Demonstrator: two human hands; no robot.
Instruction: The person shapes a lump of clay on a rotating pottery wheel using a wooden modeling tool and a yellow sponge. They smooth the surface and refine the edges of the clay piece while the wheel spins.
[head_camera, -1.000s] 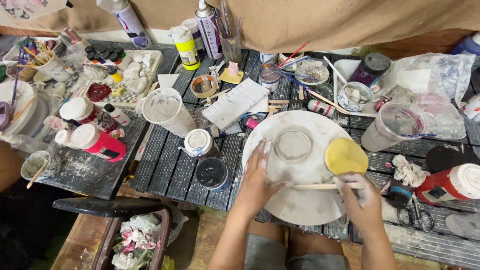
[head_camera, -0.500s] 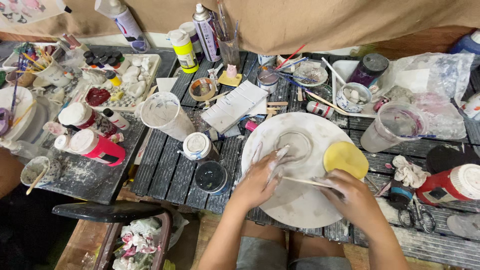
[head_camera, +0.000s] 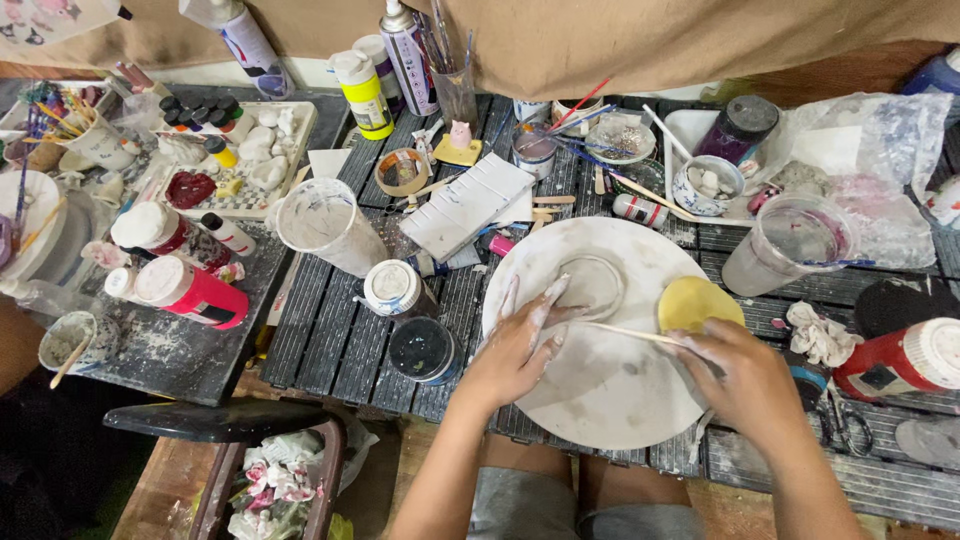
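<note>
We are leaning over a round white wheel disc (head_camera: 610, 400) lying on the dark slatted table (head_camera: 330, 340), and our left hand (head_camera: 515, 345) is resting flat on it with fingers spread wide, gripping nothing, fingertips touching a small pale clay dish (head_camera: 590, 283) sitting near the disc's centre. Our right hand (head_camera: 745, 375) is curling closed around a thin wooden stick (head_camera: 635, 333), whose tip is pointing toward nine o'clock, close to the left fingers. A yellow sponge (head_camera: 698, 303) is lying on the disc at about three o'clock. At two o'clock a clear plastic cup (head_camera: 785, 245) is holding cloudy water; beyond it a patterned bowl (head_camera: 708, 185) is holding pale lumps. At nine o'clock a small dark jar (head_camera: 423, 350) is standing open with dark liquid inside, next to a white-lidded jar (head_camera: 392, 288) and a large empty white cup (head_camera: 325, 225). At eleven o'clock a white tray (head_camera: 245, 165) is carrying white figurines and little paint pots. At twelve o'clock a glass (head_camera: 455, 90) is bristling with brushes
</note>
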